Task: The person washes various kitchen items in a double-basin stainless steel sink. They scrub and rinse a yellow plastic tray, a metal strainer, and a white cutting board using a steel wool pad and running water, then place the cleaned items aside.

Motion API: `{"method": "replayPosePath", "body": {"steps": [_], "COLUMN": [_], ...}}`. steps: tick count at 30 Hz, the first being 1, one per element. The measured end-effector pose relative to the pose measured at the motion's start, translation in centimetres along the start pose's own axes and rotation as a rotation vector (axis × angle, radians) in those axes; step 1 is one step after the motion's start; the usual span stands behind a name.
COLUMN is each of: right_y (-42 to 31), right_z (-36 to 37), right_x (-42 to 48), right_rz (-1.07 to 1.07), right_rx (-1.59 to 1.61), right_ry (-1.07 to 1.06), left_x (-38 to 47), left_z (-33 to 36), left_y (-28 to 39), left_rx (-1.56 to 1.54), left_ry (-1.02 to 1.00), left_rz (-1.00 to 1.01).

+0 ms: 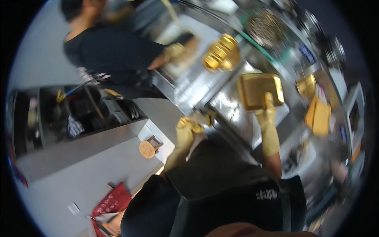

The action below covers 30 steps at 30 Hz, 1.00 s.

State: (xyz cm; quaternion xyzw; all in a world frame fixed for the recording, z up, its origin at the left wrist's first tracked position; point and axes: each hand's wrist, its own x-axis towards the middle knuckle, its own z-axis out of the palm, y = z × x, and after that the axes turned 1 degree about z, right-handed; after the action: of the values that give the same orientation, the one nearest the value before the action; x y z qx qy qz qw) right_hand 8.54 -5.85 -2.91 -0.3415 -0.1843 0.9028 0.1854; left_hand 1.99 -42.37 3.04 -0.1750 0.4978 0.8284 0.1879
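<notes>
My right hand, in a pale yellow rubber glove, grips the near edge of a gold-coloured rectangular metal tray. Its thumb lies over the tray's face, and the tray is held above a stainless steel sink. My left hand, gloved alike, is at the sink's front edge with its fingers curled. Just beyond those fingers is a blurred greyish item; whether the hand holds it I cannot tell. A dark apron covers my front.
Gold-coloured metal dishes are stacked on the steel counter beyond the sink. A co-worker in dark clothes works at the far left. To the right lie yellow sponges and a gold cup. A wooden stool stands on the floor.
</notes>
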Motion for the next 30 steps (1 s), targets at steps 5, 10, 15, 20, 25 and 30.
{"method": "replayPosePath", "body": {"steps": [5,10,15,20,25,30], "right_y": [3.8,4.6,4.5,1.0,-9.0,-22.1], "right_z": [-8.3,-8.6,-7.8,-7.7,-9.6,-16.5], "right_x": [-4.4,-2.1,-0.5,-2.6,-6.2,-4.5], "right_rz": [0.121,0.046,0.034,0.023,-0.338,-0.695], "right_rx": [-0.135,-0.184,-0.107,-0.007,-0.018,0.181], "right_ry": [0.459,0.474,0.367,0.48,0.683,0.599], "left_x": [0.0,-0.5,-0.3,0.5,0.3,-0.5], "left_z": [3.3,3.3,-0.9,-2.4,0.3,2.4], "left_y": [0.0,0.4,0.4,-0.5,-0.1,0.1], "left_rx": [0.225,0.195,0.097,0.592,0.19,0.172], "left_ry": [-0.128,-0.266,-0.224,-0.319,-0.336,-0.228], "left_rz": [-0.046,-0.071,-0.01,0.335,0.018,-0.044]}}
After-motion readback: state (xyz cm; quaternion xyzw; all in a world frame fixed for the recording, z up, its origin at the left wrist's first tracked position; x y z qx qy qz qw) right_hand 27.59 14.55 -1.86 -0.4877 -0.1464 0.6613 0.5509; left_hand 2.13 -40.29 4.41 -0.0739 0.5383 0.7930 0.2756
